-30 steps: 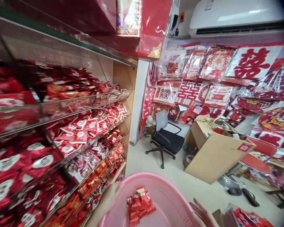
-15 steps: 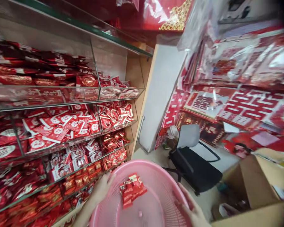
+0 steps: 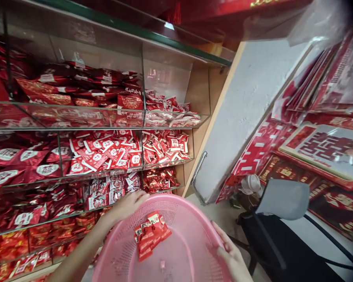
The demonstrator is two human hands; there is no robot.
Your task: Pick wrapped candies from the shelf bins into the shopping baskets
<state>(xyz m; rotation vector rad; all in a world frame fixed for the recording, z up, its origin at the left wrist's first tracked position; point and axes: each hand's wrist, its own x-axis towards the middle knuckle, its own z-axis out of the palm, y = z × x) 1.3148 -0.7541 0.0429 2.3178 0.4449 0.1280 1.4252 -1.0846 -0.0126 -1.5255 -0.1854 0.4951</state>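
A round pink plastic basket (image 3: 176,256) with perforated sides is held up between my two hands. My left hand (image 3: 131,203) is closed over its far left rim. On the right side, my right hand (image 3: 230,252) grips the rim with the thumb inside and the fingers outside. A few red candy packets (image 3: 151,235) with cream-coloured tops lie overlapping on the basket's floor, towards the far left. Neither hand touches them.
Glass-fronted shelves (image 3: 102,172) full of red packets fill the left, close to the basket. A pale wall panel (image 3: 238,102) stands beyond. To the right is an office chair (image 3: 285,235), with red printed decorations (image 3: 323,152) behind it.
My view has swung left towards the shelves, so the chair sits further right and the cardboard box has left the picture. Both hands still hold the basket.
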